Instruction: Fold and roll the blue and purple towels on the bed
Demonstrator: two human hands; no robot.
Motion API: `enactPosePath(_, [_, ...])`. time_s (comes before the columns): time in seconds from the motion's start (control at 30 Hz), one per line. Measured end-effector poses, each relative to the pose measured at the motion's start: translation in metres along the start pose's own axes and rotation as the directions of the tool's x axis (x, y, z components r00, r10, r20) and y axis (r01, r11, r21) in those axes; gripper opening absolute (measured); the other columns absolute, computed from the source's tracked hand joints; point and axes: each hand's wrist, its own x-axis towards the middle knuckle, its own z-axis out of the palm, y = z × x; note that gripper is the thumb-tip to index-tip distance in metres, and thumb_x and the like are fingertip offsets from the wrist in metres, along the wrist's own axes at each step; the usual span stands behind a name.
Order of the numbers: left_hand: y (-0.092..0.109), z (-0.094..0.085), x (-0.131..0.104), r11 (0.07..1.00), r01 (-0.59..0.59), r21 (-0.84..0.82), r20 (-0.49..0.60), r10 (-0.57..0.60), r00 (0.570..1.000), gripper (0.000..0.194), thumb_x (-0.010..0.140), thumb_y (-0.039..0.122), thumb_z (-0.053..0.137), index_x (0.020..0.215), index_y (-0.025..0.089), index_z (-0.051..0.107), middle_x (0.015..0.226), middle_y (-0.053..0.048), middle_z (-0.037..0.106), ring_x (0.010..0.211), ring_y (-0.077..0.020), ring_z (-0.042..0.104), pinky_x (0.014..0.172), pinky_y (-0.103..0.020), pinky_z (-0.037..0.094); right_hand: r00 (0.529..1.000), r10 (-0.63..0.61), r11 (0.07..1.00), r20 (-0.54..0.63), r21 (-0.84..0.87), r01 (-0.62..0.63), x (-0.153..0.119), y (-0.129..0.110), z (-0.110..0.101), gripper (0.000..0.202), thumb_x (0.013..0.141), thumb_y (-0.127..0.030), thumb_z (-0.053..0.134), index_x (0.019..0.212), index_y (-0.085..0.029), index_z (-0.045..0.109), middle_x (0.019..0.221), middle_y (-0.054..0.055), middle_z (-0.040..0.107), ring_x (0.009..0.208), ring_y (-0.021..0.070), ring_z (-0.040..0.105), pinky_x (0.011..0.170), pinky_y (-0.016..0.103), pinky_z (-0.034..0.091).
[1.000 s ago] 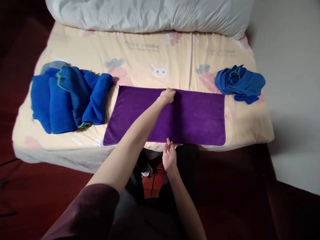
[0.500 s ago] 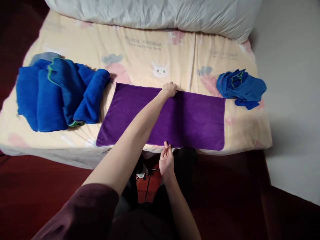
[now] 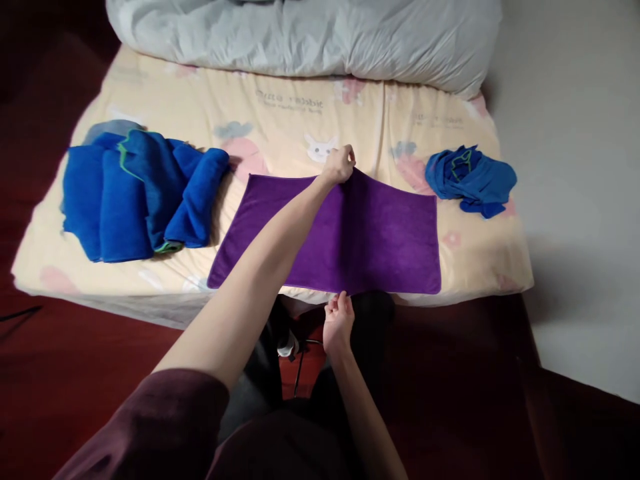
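A purple towel (image 3: 395, 240) lies spread along the near edge of the bed, its middle raised into a ridge. My left hand (image 3: 341, 164) pinches the far edge near the middle and holds it up off the sheet. At the near edge, my right hand (image 3: 339, 323) has its fingertips closed on the hem, palm turned up. My left forearm covers part of the towel's left half.
Blue towels (image 3: 125, 200) lie heaped at the left of the bed, and a smaller crumpled blue cloth (image 3: 473, 179) sits at the right. A pale quilt (image 3: 310, 40) is bunched along the back of the patterned sheet (image 3: 185, 100). A wall (image 3: 575, 167) rises at the right.
My left hand has lifted the towel's far edge off the bed. My right fingers have closed on the near hem. The towel's middle is now raised, and the view has shifted slightly.
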Motion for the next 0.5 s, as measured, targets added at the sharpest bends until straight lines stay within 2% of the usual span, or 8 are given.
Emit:
enactPosePath(0.1, [0.022, -0.02, -0.011, 0.993, 0.044, -0.11, -0.033, -0.047, 0.998, 0.025, 0.094, 0.016, 0.064, 0.118, 0.013, 0.068, 0.107, -0.013, 0.072, 0.113, -0.0307, 0.071, 0.108, -0.05, 0.055, 0.987, -0.144, 0.989, -0.067, -0.053, 0.141, -0.013, -0.009, 0.001, 0.04, 0.088, -0.056, 0.075, 0.082, -0.024, 0.053, 0.075, -0.006, 0.054, 0.075, 0.0103, 0.058, 0.084, 0.024, 0.056])
enactPosePath(0.17, [0.041, -0.036, -0.02, 0.98, 0.055, -0.189, -0.036, -0.063, 0.997, 0.024, 0.094, 0.017, 0.067, 0.118, 0.014, 0.068, 0.101, -0.011, 0.071, 0.107, -0.0296, 0.074, 0.103, -0.049, 0.059, 0.965, -0.24, 0.971, -0.106, -0.045, 0.237, -0.021, -0.02, 0.001, 0.037, 0.089, -0.056, 0.073, 0.084, -0.024, 0.055, 0.078, -0.005, 0.057, 0.079, 0.0109, 0.061, 0.09, 0.026, 0.058])
enactPosePath(0.27, [0.072, -0.065, -0.038, 0.957, 0.056, -0.285, -0.049, -0.073, 0.996, 0.02, 0.098, 0.015, 0.063, 0.117, 0.013, 0.066, 0.091, -0.009, 0.068, 0.095, -0.0261, 0.076, 0.094, -0.046, 0.063, 0.916, -0.373, 0.925, -0.146, 0.015, 0.379, -0.028, -0.047, 0.001, 0.036, 0.09, -0.057, 0.071, 0.09, -0.024, 0.059, 0.088, -0.001, 0.066, 0.086, 0.0133, 0.066, 0.091, 0.028, 0.06])
enactPosePath(0.37, [0.099, -0.1, -0.058, 0.931, 0.039, -0.363, -0.079, -0.072, 0.994, 0.018, 0.099, 0.015, 0.062, 0.116, 0.012, 0.064, 0.087, -0.007, 0.067, 0.084, -0.0223, 0.076, 0.087, -0.043, 0.065, 0.83, -0.499, 0.849, -0.248, 0.052, 0.526, -0.029, -0.088, 0.002, 0.038, 0.087, -0.054, 0.075, 0.106, -0.025, 0.062, 0.104, 0.003, 0.071, 0.097, 0.0164, 0.071, 0.089, 0.03, 0.062])
enactPosePath(0.43, [0.114, -0.126, -0.072, 0.914, 0.009, -0.406, -0.114, -0.061, 0.992, 0.02, 0.096, 0.019, 0.069, 0.114, 0.014, 0.063, 0.087, -0.005, 0.066, 0.082, -0.0207, 0.076, 0.086, -0.041, 0.066, 0.752, -0.584, 0.783, -0.306, 0.031, 0.621, -0.028, -0.122, 0.001, 0.043, 0.086, -0.053, 0.076, 0.116, -0.027, 0.061, 0.112, 0.004, 0.072, 0.101, 0.0174, 0.072, 0.088, 0.032, 0.062])
enactPosePath(0.5, [0.126, -0.154, -0.087, 0.892, -0.025, -0.451, -0.152, -0.049, 0.987, 0.024, 0.092, 0.024, 0.077, 0.111, 0.017, 0.063, 0.086, -0.003, 0.066, 0.084, -0.0193, 0.076, 0.087, -0.038, 0.066, 0.67, -0.677, 0.711, -0.306, -0.035, 0.702, -0.028, -0.161, 0.0, 0.047, 0.088, -0.056, 0.074, 0.123, -0.028, 0.06, 0.115, 0.005, 0.072, 0.104, 0.018, 0.072, 0.087, 0.033, 0.062])
